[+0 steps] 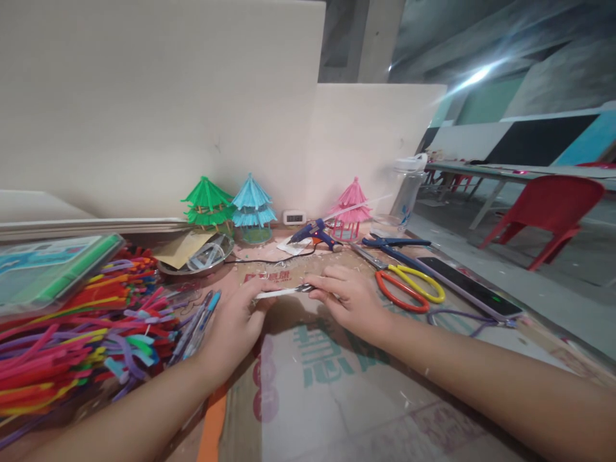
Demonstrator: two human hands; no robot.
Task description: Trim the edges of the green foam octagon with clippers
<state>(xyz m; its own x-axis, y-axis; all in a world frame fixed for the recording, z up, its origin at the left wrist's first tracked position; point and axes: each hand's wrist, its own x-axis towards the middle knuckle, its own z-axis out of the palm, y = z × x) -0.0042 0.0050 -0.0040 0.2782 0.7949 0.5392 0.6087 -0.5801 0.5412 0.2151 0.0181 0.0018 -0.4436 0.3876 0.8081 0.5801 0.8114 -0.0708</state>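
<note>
My left hand [238, 321] pinches one end of a thin white stick-like piece [276, 293] above the cardboard sheet [327, 385]. At the piece's other end is a small dark, striped part [304, 289], and the closed fingers of my right hand [351, 301] grip it. Exactly what this dark part is cannot be made out. Several pens [199, 324] lie beside my left wrist. To the right of my right hand are scissors [402, 292] with one orange and one yellow handle loop. Beyond both hands rests a blue glue gun [312, 234] with its black cord.
Colourful pipe cleaners [86, 333] heap at left beneath a plastic case [58, 269], near a bowl [197, 266]. Green [208, 204], blue [253, 208] and pink [353, 208] model pavilions stand at the back by a small digital clock [294, 218]. Pliers [397, 247], a phone [469, 285] and a clear cup [407, 192] line the right.
</note>
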